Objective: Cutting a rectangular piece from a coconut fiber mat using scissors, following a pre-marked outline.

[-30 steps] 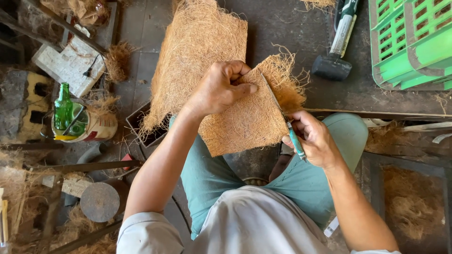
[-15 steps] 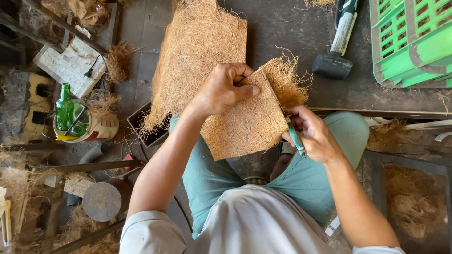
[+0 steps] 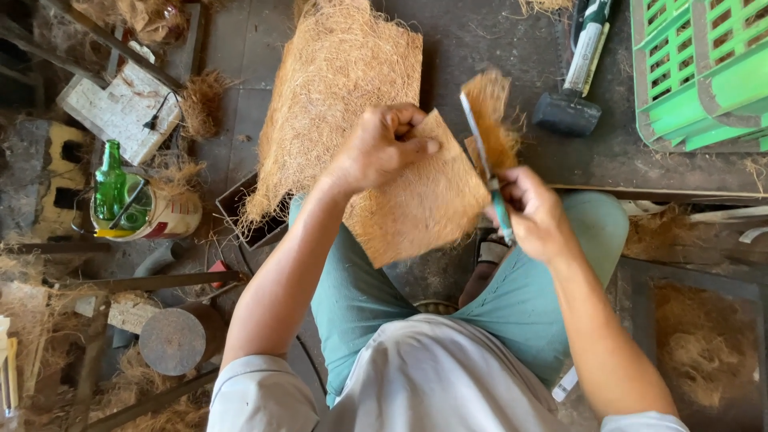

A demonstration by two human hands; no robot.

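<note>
The trimmed coir sheet (image 3: 424, 200), a brown fibre panel with straight edges, hung in the air above the person's lap, tilted with one corner pointing down toward the knees. The left hand (image 3: 382, 144) gripped its upper edge, fingers curled tight together over the top and the thumb pressed flat on the near face. Just right of the sheet, the right hand (image 3: 534, 214) was wrapped in a fist around the green handle of a pair of scissors (image 3: 486, 172), whose blades pointed up and away along the sheet's right edge. A cut-off strip of coir (image 3: 492, 116) stood up beside the blades, touching them; whether the blades were parted or closed on it could not be told.

Beyond the sheet, on the dark work surface (image 3: 488, 40), lay a larger, untrimmed coir mat (image 3: 336, 104), ragged at its edges and partly hidden behind the left hand. Right of the sheet and farther off rested a rubber mallet (image 3: 572, 88) with a black head, and past that a green plastic crate (image 3: 700, 72). Well left of the sheet, a green glass bottle (image 3: 110, 180) stood in a tin can (image 3: 164, 216) on the cluttered floor, with a white block (image 3: 120, 108) above it and a round wooden stump (image 3: 172, 340) nearer the person.
</note>
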